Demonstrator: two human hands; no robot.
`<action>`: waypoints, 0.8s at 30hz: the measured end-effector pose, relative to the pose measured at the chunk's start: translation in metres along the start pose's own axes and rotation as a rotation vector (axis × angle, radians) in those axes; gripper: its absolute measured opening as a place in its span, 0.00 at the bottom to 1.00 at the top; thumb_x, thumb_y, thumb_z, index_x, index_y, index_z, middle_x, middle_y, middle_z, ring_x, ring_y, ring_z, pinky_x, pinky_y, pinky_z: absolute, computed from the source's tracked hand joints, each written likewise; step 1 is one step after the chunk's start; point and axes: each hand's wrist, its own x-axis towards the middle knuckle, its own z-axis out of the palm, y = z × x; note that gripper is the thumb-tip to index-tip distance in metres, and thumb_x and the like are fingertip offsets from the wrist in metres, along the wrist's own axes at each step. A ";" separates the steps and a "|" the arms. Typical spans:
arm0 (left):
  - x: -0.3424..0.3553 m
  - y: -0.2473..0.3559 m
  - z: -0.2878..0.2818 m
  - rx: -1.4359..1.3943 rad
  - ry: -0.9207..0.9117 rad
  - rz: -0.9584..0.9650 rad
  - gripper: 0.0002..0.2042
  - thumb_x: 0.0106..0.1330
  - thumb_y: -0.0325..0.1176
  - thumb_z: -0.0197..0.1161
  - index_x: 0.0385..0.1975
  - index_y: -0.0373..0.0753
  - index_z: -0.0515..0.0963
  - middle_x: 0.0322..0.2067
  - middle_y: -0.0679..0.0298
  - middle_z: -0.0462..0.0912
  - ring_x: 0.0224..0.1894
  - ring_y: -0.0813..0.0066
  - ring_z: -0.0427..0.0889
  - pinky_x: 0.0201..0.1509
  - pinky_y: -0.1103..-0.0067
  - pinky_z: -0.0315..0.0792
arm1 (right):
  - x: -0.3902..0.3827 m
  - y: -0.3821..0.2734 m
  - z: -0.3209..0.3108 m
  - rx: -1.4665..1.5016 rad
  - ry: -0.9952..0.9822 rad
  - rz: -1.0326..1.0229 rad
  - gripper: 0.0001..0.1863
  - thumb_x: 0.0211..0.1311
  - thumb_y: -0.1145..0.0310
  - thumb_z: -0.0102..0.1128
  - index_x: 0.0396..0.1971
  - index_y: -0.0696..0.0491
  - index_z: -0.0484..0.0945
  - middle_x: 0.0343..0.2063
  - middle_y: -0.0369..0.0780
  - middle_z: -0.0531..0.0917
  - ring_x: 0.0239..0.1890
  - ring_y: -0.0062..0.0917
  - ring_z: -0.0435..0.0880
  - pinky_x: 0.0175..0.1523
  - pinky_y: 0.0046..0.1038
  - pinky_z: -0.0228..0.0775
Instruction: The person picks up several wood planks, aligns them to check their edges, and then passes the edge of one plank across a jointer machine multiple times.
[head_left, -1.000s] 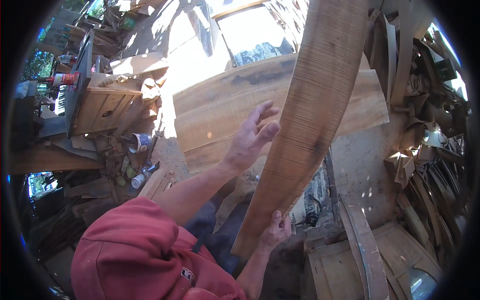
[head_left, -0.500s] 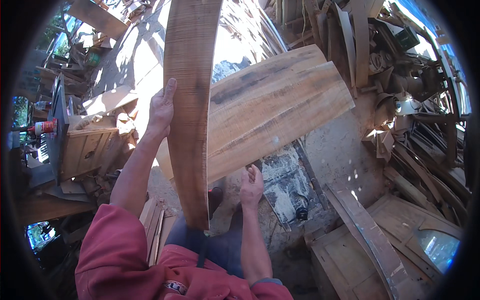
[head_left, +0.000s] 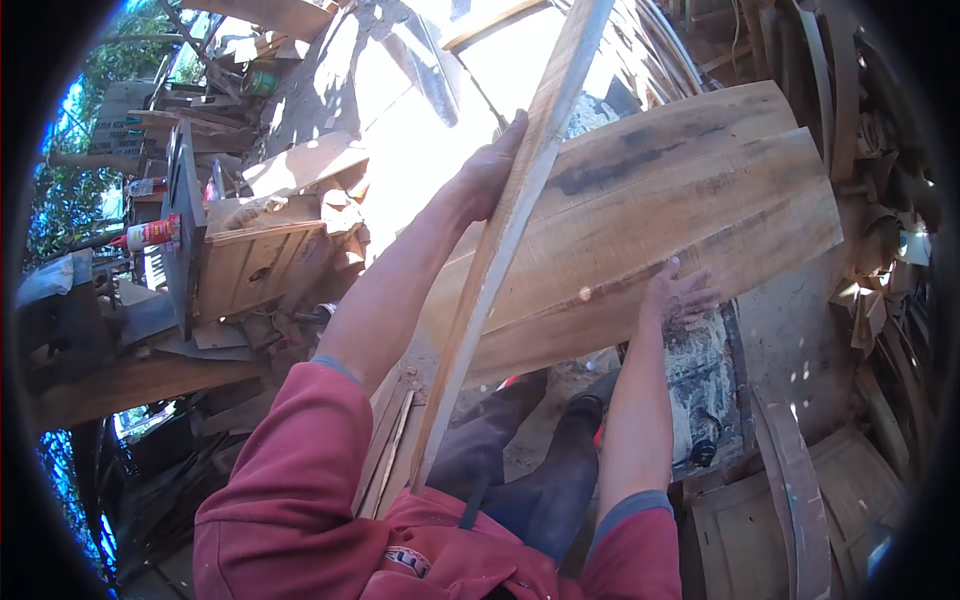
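My left hand (head_left: 489, 172) grips a long wooden board (head_left: 508, 215), with its fingers hidden behind the wood. Seen edge-on, this board slants from my waist up to the far right. Beyond it lie wide, curved-edge wooden boards (head_left: 690, 200) side by side, brown with a dark stain along the far one. My right hand (head_left: 675, 295) is at their near edge, fingers spread and holding nothing; whether it touches the wood I cannot tell. Below that hand shows a dusty, dark-framed machine table (head_left: 705, 385) under the boards.
To the left stands a wooden cabinet piece (head_left: 258, 265) with a red-and-white bottle (head_left: 150, 232) near it. Scrap wood surrounds the work area. At the lower right a curved wooden strip (head_left: 795, 480) crosses a panelled door (head_left: 855, 495). Several thin strips lie beside my legs.
The held board has turned from its broad face to its edge and now leans rightward. My right hand has reached forward, its curled fingers spreading. The view has swung left.
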 end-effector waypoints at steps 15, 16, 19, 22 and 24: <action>0.056 -0.069 -0.008 -0.948 -1.125 -0.008 0.32 0.72 0.55 0.58 0.56 0.27 0.66 0.23 0.67 0.74 0.23 0.79 0.81 0.30 0.84 0.80 | 0.000 0.008 0.035 -0.012 0.099 -0.068 0.45 0.68 0.36 0.43 0.76 0.49 0.50 0.74 0.62 0.44 0.77 0.60 0.37 0.74 0.62 0.36; 0.056 -0.066 -0.007 -0.964 -1.137 0.000 0.32 0.72 0.55 0.58 0.56 0.27 0.67 0.23 0.67 0.73 0.23 0.79 0.80 0.30 0.84 0.80 | -0.001 0.008 0.035 -0.001 0.106 -0.073 0.44 0.68 0.37 0.44 0.76 0.49 0.51 0.74 0.61 0.44 0.77 0.60 0.37 0.73 0.63 0.37; 0.063 -0.060 -0.008 -1.020 -1.180 0.008 0.32 0.71 0.55 0.58 0.56 0.27 0.67 0.23 0.68 0.72 0.23 0.80 0.80 0.30 0.84 0.79 | -0.003 0.005 0.032 0.010 0.134 -0.074 0.44 0.67 0.38 0.46 0.76 0.47 0.51 0.74 0.60 0.46 0.77 0.60 0.39 0.72 0.64 0.39; 0.071 -0.052 -0.009 -1.058 -1.215 0.006 0.32 0.71 0.55 0.58 0.55 0.27 0.67 0.23 0.69 0.71 0.24 0.80 0.80 0.30 0.84 0.78 | -0.003 0.003 0.038 -0.002 0.153 -0.083 0.44 0.67 0.37 0.47 0.76 0.45 0.50 0.74 0.58 0.45 0.77 0.58 0.38 0.73 0.62 0.40; 0.070 -0.048 -0.009 -1.056 -1.203 0.007 0.32 0.71 0.56 0.58 0.55 0.27 0.67 0.23 0.70 0.71 0.24 0.80 0.79 0.30 0.84 0.78 | -0.003 0.005 0.037 -0.041 0.138 -0.082 0.44 0.67 0.37 0.47 0.76 0.45 0.51 0.74 0.58 0.45 0.77 0.57 0.39 0.73 0.62 0.40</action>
